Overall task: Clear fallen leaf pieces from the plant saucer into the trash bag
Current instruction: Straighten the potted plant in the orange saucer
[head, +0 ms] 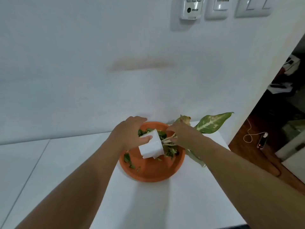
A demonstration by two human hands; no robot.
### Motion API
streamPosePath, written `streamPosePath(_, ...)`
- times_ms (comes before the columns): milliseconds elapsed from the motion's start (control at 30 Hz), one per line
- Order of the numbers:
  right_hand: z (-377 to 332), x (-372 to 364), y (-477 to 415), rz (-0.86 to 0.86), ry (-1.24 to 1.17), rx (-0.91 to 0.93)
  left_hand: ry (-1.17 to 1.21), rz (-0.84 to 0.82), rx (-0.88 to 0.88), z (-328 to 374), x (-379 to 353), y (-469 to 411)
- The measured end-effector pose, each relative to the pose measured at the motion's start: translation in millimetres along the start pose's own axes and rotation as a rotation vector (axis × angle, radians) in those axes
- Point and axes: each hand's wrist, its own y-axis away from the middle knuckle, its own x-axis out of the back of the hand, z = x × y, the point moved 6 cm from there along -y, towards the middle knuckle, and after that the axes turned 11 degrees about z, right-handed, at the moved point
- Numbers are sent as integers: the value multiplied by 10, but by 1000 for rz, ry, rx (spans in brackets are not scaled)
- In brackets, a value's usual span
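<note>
An orange plant saucer (153, 172) sits on the white table (148, 204) near the wall. Green leaf pieces (129, 161) lie scattered in it, more of them under the pot. A small white pot (152, 148) is tipped on its side over the saucer, mouth to the right. My left hand (128, 134) grips the pot from the left with the thumb across its side. My right hand (180, 134) holds the plant's pale stems (168, 141) at the pot's mouth. The plant's variegated leaf (212, 122) sticks out to the right. No trash bag is in view.
A white wall rises right behind the saucer, with switches (216, 7) high up. The table's right edge falls off to a dark wooden floor where a small device with a cable (262, 140) lies. A seam runs across the table on the left.
</note>
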Motion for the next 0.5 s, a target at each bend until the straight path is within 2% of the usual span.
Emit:
streamPosePath(167, 73, -255, 71, -48, 143, -24, 78, -166, 29, -22, -357, 75)
streamPosePath(500, 99, -328, 182, 186, 249, -40, 102, -284, 7, -94, -777, 22)
